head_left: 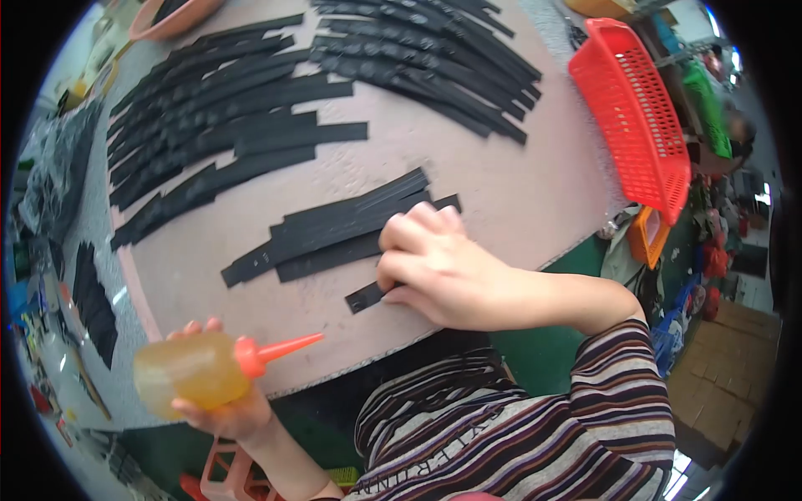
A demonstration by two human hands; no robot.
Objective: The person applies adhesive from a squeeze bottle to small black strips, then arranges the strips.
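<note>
My left hand (pixel 241 415) is wrapped round a squeeze bottle (pixel 192 371) of yellowish liquid, tilted on its side. Its red pointed nozzle (pixel 288 347) points right, above the board's near edge. The fingers of my right hand (pixel 447 275) are closed on a short black strip (pixel 362 298), whose left end sticks out with a small mark on it; the rest lies under the hand. Just beyond that hand, a small group of flat black strips (pixel 334 225) lies overlapping on the pale board (pixel 535 209).
Rows of black strips (pixel 225 108) cover the board's far left, and another bundle (pixel 426 58) fans out at the far middle. A red plastic basket (pixel 639 117) stands at the right, near an orange one (pixel 646 238). An orange bowl (pixel 180 23) sits at the far left corner.
</note>
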